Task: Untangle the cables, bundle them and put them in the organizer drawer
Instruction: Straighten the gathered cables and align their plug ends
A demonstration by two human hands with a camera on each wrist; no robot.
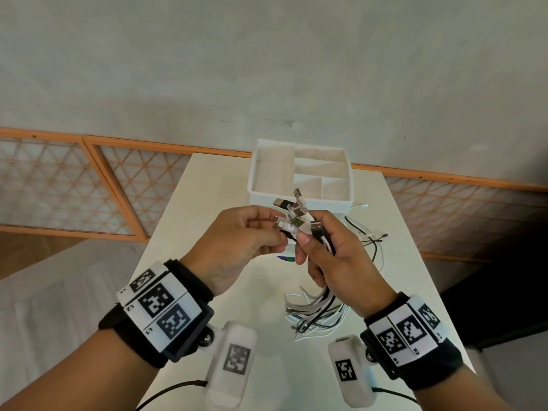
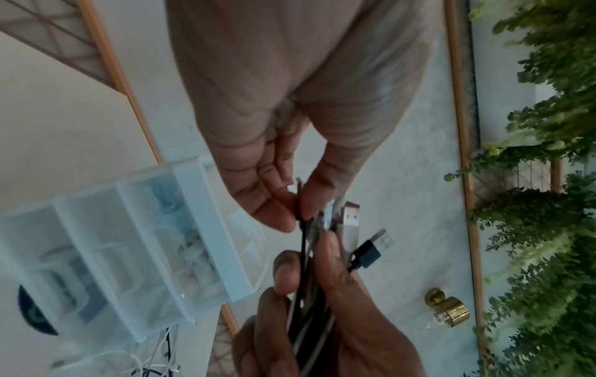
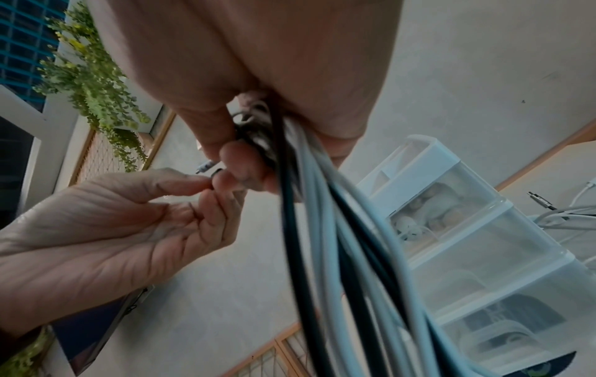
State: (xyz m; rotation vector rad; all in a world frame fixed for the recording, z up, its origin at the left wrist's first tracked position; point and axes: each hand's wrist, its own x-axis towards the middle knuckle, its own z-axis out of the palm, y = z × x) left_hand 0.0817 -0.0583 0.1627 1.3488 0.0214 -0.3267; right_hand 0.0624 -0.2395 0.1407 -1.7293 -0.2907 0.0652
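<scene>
My right hand (image 1: 329,253) grips a bundle of white and black cables (image 1: 318,304) upright above the table, with several USB plugs (image 1: 296,209) sticking out of the top of the fist. The cable tails (image 3: 338,242) hang below the fist and fan onto the table. My left hand (image 1: 249,235) pinches one thin black cable end (image 2: 301,204) between thumb and fingertips right beside the bundle's top. The white organizer (image 1: 299,176) stands behind the hands with its compartmented top tray open. Its clear drawers (image 3: 477,244) show in the wrist views.
More loose white and black cables (image 1: 367,232) lie on the white table (image 1: 184,221) to the right of the organizer. A lattice screen with orange frame (image 1: 89,188) runs behind the table. Green plants (image 2: 548,204) hang on the wall.
</scene>
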